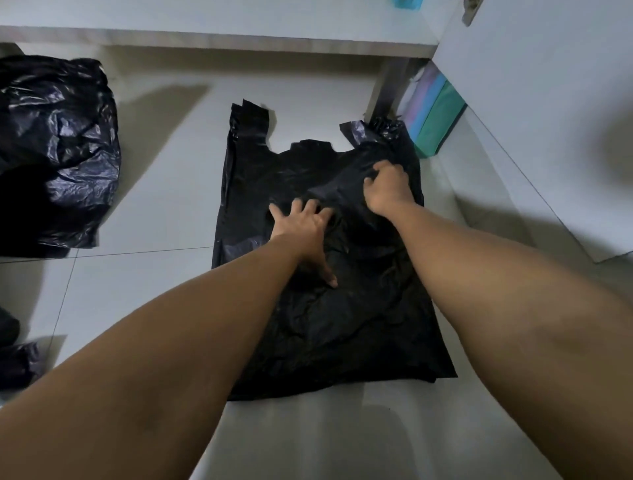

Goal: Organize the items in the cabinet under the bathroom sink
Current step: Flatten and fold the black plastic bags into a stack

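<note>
Nearest, two bare forearms reached forward over a pale, glossy tiled floor [154, 205]. Between them a flat black plastic carrier bag [342, 325] lay spread on the tiles, its closed bottom edge toward the person and its two strap handles pointing away toward the cabinet.

At the lower left edge of the view a small wad of dark crumpled plastic [17, 359] sat on the floor, well apart from the flat bag.

The left hand [301, 228] lay palm down on the middle of the bag, fingers straight and spread, pressing the plastic against the floor. Just beyond it and to the right, the right hand [387, 186] had its fingers curled into the bag's upper right part, bunching a fold of the plastic in its grip.

Farther off on the left a large crumpled black plastic sack [58, 154] rested on the tiles, apart from the flat bag.

Past the right handle a stack of pastel packets in lilac, blue and green [435, 116] stood against the foot of a white cabinet door [531, 120] that swung out along the right side. At the far end ran the white cabinet's lower ledge [239, 34], and on it, at the top edge of the view, the bottom of a teal object [407, 3] showed, too cropped to tell what it was.
</note>
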